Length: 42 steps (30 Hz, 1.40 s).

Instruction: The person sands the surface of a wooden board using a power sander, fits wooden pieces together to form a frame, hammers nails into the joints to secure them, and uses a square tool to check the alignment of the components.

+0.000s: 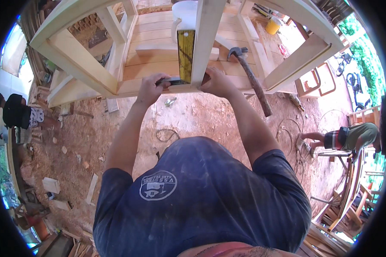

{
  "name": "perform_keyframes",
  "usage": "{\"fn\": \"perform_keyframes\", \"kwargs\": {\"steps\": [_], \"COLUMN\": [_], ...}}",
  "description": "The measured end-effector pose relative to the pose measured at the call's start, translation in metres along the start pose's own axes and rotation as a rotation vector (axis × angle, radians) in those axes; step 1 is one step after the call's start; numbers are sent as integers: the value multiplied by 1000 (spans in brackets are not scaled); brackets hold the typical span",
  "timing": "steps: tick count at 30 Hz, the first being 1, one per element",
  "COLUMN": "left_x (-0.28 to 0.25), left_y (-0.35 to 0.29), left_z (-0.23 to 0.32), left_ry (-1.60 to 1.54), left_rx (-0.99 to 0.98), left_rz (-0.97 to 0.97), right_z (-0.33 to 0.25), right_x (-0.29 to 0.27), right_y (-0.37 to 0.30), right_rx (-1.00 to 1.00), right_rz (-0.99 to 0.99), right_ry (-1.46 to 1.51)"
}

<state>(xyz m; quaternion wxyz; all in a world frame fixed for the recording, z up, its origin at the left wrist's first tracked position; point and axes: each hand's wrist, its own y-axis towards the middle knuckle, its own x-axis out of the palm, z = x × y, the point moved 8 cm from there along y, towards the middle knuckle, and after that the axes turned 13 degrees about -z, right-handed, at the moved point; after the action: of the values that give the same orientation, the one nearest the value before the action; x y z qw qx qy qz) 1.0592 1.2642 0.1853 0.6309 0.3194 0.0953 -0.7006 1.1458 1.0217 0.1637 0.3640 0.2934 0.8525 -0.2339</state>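
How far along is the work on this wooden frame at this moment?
Mostly built: the frame already has its legs, rails and a slatted panel joined. In hand: the left hand and right hand hold a square with a yellow blade against an upright slat, as if checking its position. Probably left: fixing this slat; the hammer lies unused on the frame.

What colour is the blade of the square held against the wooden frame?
Yellow, with dark markings; the square's blade shows best in the head view, beside the pale upright wooden post.
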Motion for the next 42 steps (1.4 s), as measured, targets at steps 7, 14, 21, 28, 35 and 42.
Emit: {"fn": "perform_keyframes", "kwargs": {"steps": [7, 14, 21, 28, 35, 42], "left_x": [1, 0, 1, 4, 4, 4], "left_y": [-7, -6, -5, -6, -7, -7], "left_z": [-16, -3, -16, -18, -20, -23], "left_ry": [-66, -40, -62, -105, -173, -171], "left_rx": [-34, -82, -60, -65, -72, -128], "left_rz": [1, -13, 0, -7, 0, 10], "right_z": [-137, -170, -198, -190, -194, -196], "right_x": [-132, -193, -193, -195, -188, -184], "right_y": [-27, -11, -24, -19, -11, -15], "right_rx": [-631, -757, -950, -848, -999, -960], "right_rz": [306, 350, 405, 408, 311, 356], "right_ry": [759, 927, 1020, 948, 1087, 1057]}}
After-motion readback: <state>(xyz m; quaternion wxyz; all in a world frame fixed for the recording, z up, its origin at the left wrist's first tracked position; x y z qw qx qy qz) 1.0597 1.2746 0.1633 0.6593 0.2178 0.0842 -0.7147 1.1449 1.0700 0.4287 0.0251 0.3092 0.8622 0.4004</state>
